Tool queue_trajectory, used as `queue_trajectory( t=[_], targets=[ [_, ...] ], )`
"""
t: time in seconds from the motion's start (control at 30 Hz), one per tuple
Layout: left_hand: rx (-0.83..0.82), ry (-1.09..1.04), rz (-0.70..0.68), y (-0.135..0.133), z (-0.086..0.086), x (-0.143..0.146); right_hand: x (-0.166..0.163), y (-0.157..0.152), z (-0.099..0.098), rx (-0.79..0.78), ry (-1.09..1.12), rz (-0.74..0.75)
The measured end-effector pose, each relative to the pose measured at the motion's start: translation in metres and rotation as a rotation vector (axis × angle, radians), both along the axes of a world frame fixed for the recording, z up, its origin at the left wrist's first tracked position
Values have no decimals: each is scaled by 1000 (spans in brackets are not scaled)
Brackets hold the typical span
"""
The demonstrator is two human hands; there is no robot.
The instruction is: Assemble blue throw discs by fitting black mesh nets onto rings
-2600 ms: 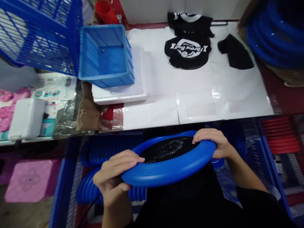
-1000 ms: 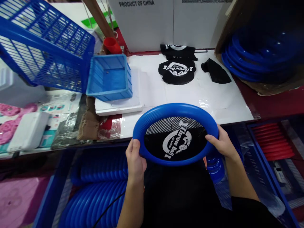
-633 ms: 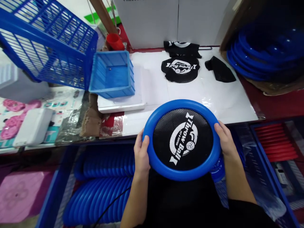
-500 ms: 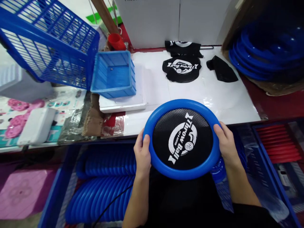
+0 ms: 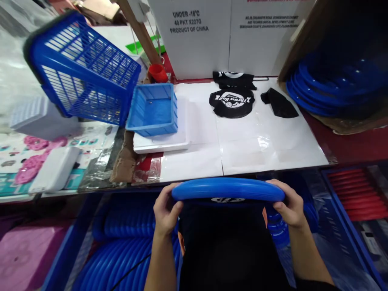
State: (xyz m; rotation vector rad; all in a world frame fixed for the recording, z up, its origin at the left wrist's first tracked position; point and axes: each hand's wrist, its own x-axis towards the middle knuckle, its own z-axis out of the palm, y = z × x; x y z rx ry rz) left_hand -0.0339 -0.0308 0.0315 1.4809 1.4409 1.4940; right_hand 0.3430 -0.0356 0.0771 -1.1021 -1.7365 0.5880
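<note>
Between my two hands is a blue throw-ball ring (image 5: 227, 188), tilted so that I look mostly at its thick rim. Only a strip of the black mesh with white print shows under the rim. My left hand (image 5: 166, 208) is closed on the ring's left side, thumb in front. On the opposite side my right hand (image 5: 291, 202) grips it the same way. The ring is held just off the table's front edge, close to my body. Beyond it, a printed black mesh piece (image 5: 232, 109) lies on the white table top (image 5: 194, 165), with a folded black mesh piece (image 5: 280, 104) to its right.
A light blue bin (image 5: 153, 131) sits on a white lid at left, beside a tilted blue basket (image 5: 91, 72). Blue rings (image 5: 127, 262) fill a crate below the table. More blue rings (image 5: 315, 91) are at right, above red ones (image 5: 354, 198). A white carton (image 5: 194, 52) stands behind.
Both hands have tipped the ring from face-up to nearly edge-on, so its printed mesh is mostly out of sight. The camera view has shifted, showing more of the carton.
</note>
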Motion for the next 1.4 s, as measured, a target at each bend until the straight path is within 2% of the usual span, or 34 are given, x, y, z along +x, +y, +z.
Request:
queue_trajectory(
  t=[0.1, 0.23, 0.33, 0.43, 0.57, 0.77, 0.93, 1.07, 1.13, 1.23, 1.3, 1.4],
  targets=[
    [114, 225, -283, 7, 41, 6, 2, 2, 20, 54, -118, 96],
    [279, 339, -569, 19, 87, 32, -10, 6, 40, 60, -211, 279],
    [354, 491, -660, 25, 106, 47, -18, 5, 46, 77, -237, 336],
    [399, 586, -646, 24, 112, 53, -21, 1, 48, 116, -269, 304],
    [428, 557, -617, 17, 109, 51, -28, -7, 50, 181, -279, 262],
    [384, 468, -466, 7, 99, 44, -49, -12, 45, 206, -222, 193],
    [264, 401, -431, 12, 88, 45, -46, 5, 47, 3, -245, 248],
    [-2, 230, -333, 17, 76, 40, -23, 28, 44, -278, -87, 250],
    [-138, 46, -209, 21, 67, 35, -8, 35, 34, -401, -6, 176],
    [-282, -370, 2, 27, 55, 32, 6, 31, 11, -501, 148, -46],
    [-335, -595, 134, 28, 47, 35, 4, 18, -5, -526, 365, -199],
    [-403, -737, 260, 22, 34, 48, -11, -4, -20, -559, 634, -390]
  ],
)
